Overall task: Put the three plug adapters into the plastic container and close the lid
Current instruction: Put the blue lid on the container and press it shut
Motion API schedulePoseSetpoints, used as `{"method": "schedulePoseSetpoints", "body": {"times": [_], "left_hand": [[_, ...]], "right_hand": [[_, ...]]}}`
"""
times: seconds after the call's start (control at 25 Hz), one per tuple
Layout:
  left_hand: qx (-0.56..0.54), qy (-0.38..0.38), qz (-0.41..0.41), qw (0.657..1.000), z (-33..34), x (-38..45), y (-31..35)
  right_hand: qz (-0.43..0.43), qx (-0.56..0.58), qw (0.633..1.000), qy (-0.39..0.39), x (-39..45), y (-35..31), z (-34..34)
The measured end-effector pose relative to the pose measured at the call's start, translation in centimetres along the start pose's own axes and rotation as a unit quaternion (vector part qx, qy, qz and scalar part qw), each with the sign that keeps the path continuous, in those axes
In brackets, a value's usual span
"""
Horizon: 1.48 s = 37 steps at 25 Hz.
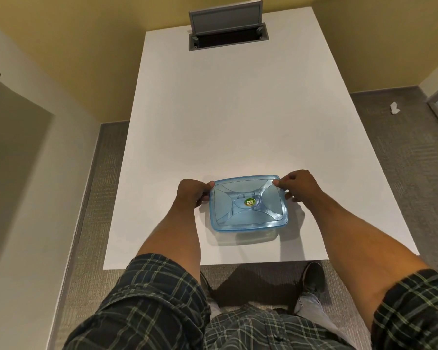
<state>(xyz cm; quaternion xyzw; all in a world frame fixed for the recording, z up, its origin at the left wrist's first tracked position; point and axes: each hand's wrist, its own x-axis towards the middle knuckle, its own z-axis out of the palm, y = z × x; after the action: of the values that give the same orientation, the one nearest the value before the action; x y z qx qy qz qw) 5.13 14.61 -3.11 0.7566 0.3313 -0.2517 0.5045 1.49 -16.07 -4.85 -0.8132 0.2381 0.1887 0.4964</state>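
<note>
A clear plastic container [253, 236] stands on the white table [238, 122] near its front edge. A translucent blue lid [248, 203] with a small green sticker covers its top. My left hand [191, 193] grips the lid's far left corner, thumb on top. My right hand [297, 185] grips the far right corner the same way. No plug adapter is visible; the lid hides whatever lies inside.
A grey cable box [228, 29] with its flap raised is set into the table's far end. Grey carpet surrounds the table, with a crumpled white scrap [394, 108] on it at the right. My shoes [314, 279] show below the front edge.
</note>
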Motion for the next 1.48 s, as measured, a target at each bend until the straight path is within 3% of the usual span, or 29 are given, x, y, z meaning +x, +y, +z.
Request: {"method": "schedulePoseSetpoints", "body": {"times": [0.24, 0.52, 0.72, 0.84, 0.96, 1.48], "left_hand": [[0.043, -0.003, 0.005, 0.999, 0.1, -0.5, 0.3], [0.086, -0.007, 0.026, 0.996, 0.4, -1.6, 1.0], [0.107, 0.003, 0.040, 0.993, 0.7, -1.8, 1.0], [0.104, 0.004, 0.038, 0.994, 0.7, -1.7, 0.8], [0.085, 0.005, 0.033, 0.996, 0.4, -1.5, 0.6], [0.099, 0.015, 0.013, 0.995, 0.5, -1.2, 1.0]], "right_hand": [[-0.001, 0.023, 1.000, -0.002, -0.7, 0.4, 0.0], [-0.021, -0.108, 0.994, 0.020, -1.4, -0.2, 0.2], [-0.001, -0.074, 0.994, -0.075, -1.6, 0.1, -1.0], [0.044, -0.141, 0.972, -0.183, -2.4, 0.9, -1.8], [0.064, -0.151, 0.958, -0.235, -3.0, 1.8, -2.0], [0.028, -0.213, 0.944, -0.249, -4.0, 2.2, -2.1]]}}
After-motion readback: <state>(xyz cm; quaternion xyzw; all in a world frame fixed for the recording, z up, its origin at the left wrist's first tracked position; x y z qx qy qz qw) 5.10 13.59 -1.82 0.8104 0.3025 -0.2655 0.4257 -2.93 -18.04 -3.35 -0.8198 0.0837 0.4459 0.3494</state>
